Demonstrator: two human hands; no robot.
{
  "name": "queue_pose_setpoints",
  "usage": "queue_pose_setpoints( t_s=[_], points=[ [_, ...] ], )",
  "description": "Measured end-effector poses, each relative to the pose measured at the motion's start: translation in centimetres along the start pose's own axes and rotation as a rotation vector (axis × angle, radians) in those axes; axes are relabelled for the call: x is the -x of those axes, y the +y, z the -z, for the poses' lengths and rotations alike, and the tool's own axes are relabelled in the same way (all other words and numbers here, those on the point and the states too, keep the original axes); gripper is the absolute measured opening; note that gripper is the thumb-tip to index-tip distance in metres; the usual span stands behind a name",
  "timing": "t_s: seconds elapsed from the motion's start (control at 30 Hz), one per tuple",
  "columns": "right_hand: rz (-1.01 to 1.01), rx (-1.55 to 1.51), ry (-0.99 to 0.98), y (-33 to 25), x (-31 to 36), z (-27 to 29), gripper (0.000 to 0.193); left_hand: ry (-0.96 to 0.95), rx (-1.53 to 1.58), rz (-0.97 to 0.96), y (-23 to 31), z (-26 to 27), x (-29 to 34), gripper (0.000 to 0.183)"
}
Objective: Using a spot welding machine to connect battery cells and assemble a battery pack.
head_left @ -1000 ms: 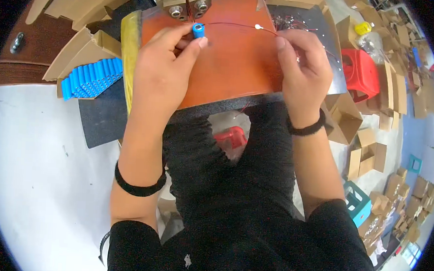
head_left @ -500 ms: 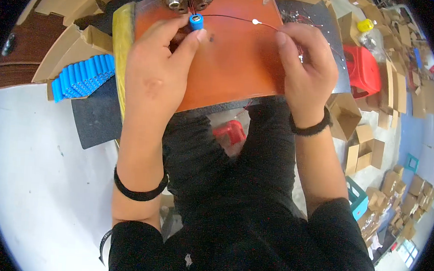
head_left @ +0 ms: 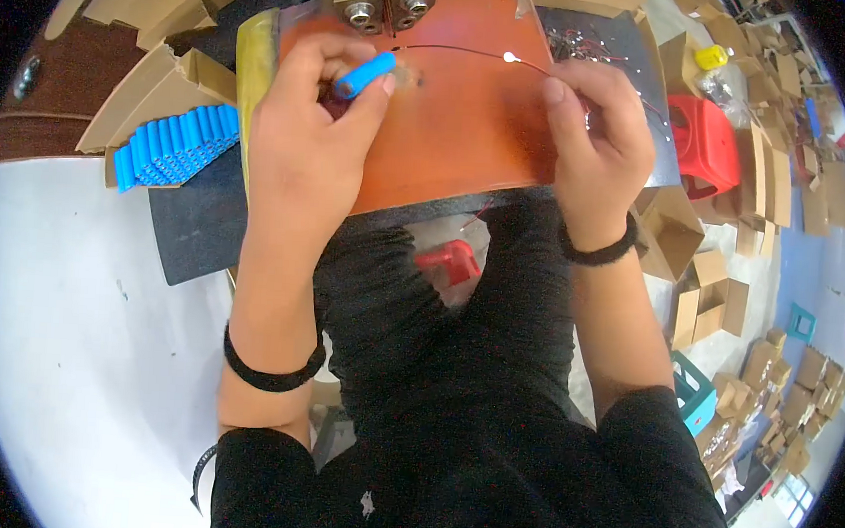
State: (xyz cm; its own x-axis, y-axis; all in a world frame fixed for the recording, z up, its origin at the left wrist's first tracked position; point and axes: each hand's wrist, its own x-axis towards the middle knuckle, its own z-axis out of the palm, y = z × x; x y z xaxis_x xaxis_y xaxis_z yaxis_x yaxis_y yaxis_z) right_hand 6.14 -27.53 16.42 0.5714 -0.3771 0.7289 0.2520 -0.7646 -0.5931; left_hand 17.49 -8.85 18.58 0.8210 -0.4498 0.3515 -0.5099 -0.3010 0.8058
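Observation:
My left hand [head_left: 315, 122] pinches a small blue cylindrical cell [head_left: 364, 74] between thumb and fingers, lying on its side over an orange-brown mat [head_left: 460, 131]. My right hand [head_left: 595, 139] holds a thin red wire [head_left: 455, 50] that runs leftward to the cell; a small bright metal tab sits on the wire near my right fingertips. Just beyond the cell stands a metal fixture with two round sockets [head_left: 385, 10].
A cardboard tray of several blue cells [head_left: 174, 142] lies at the left beside a dark mat [head_left: 198, 221]. The white tabletop [head_left: 61, 319] spreads lower left. A red plastic stool [head_left: 705, 146] and many cardboard boxes [head_left: 701, 291] fill the floor on the right.
My left hand has turned the blue cell from end-on to lying sideways. Both hands have stayed over the orange mat, near the metal fixture.

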Motion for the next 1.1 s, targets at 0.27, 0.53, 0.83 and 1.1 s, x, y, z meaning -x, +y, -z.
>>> queue_pose_setpoints(
  t_s=[0.27, 0.53, 0.83, 1.1],
  points=[
    [0.028, 0.022, -0.020, 0.3, -0.3, -0.2, 0.008, -0.134, 0.029, 0.088, -0.2, -0.3, -1.3, 0.029],
    [0.051, -0.014, 0.081, 0.6, -0.3, -0.7, 0.008, -0.129, -0.032, 0.026, -1.1, -0.6, -1.4, 0.024],
    [0.093, 0.063, 0.038, 0.5, -0.4, -0.6, 0.008, -0.123, -0.037, -0.013, -0.4, -0.5, -1.3, 0.028],
    [0.006, 0.078, -0.037, 0.7, -0.2, -0.4, 0.009, -0.119, -0.072, -0.037, -0.7, -0.5, -1.7, 0.029]
  ],
)
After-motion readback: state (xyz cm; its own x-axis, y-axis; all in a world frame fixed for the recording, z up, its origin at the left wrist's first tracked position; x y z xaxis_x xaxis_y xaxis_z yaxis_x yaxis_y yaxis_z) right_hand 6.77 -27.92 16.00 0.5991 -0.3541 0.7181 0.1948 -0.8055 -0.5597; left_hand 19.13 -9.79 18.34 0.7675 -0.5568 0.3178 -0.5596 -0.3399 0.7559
